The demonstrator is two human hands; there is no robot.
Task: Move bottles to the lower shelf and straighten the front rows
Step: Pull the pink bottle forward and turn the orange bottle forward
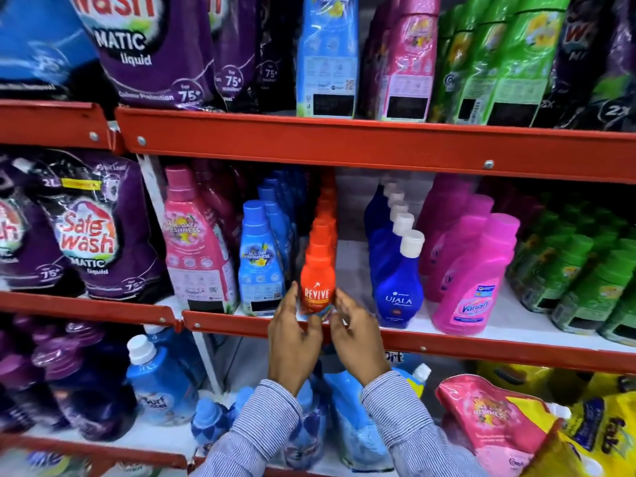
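While the red shelving (344,146) fills the whole view, work is centred on its middle shelf (447,342). Large purple pouches (86,228) stand at the far left of that level, green bottles (585,270) at the far right. Between them run files of pink bottles (478,273), blue bottles with white caps (397,290), pale blue bottles (260,259) and small orange bottles reaching back into the shelf.

The front orange bottle (317,273) stands upright at the near edge. The left hand (294,335) and right hand (358,335) flank its base, fingers half curled and narrowly spread; fingertips appear to touch its sides, but a firm grip cannot be confirmed.

Risk, as judged: the bottle is narrow and close to the lip. A sideways push from one hand alone could tip it off the edge onto the pouches on the lower shelf (103,452), or knock over the file behind.
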